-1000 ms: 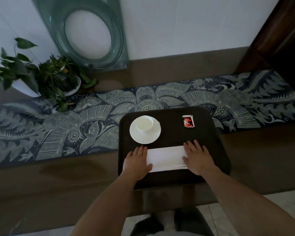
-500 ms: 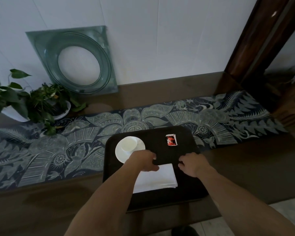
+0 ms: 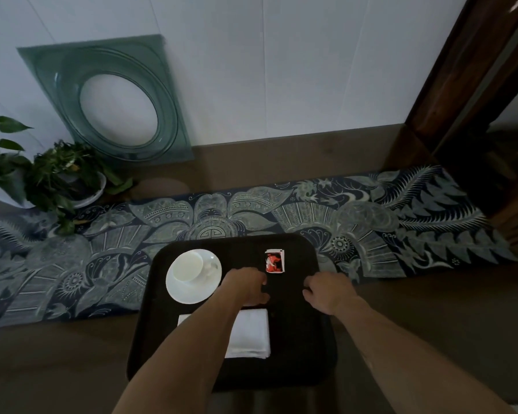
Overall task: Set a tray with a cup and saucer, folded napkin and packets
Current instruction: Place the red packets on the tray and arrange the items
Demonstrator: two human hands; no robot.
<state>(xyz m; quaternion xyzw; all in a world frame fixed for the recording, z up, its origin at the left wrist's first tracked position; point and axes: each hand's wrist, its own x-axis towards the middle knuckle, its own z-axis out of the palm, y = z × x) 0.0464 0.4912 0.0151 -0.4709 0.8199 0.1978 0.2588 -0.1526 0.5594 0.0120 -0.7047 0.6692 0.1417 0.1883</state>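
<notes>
A dark tray (image 3: pixel 317 348) lies on the table in front of me. At its far left, a white cup (image 3: pixel 189 265) stands on a white saucer (image 3: pixel 192 289). A red and white packet (image 3: pixel 274 261) lies at the far right. A folded white napkin (image 3: pixel 251 333) sits near the tray's middle front, partly under my left forearm. My left hand (image 3: pixel 247 286) hovers just beyond the napkin's far edge, fingers curled, nothing visible in it. My right hand (image 3: pixel 326 291) is to its right over bare tray, also curled and holding nothing.
A patterned blue runner (image 3: pixel 386 228) crosses the brown table (image 3: pixel 431 324) behind the tray. A potted plant (image 3: pixel 51 180) stands far left, and a green glass panel (image 3: pixel 111 100) leans on the wall. A dark wooden post (image 3: pixel 461 94) rises at the right.
The napkin went from a long strip under both flat hands to a narrower folded stack. Both hands moved forward off it and curled. My view tilted upward.
</notes>
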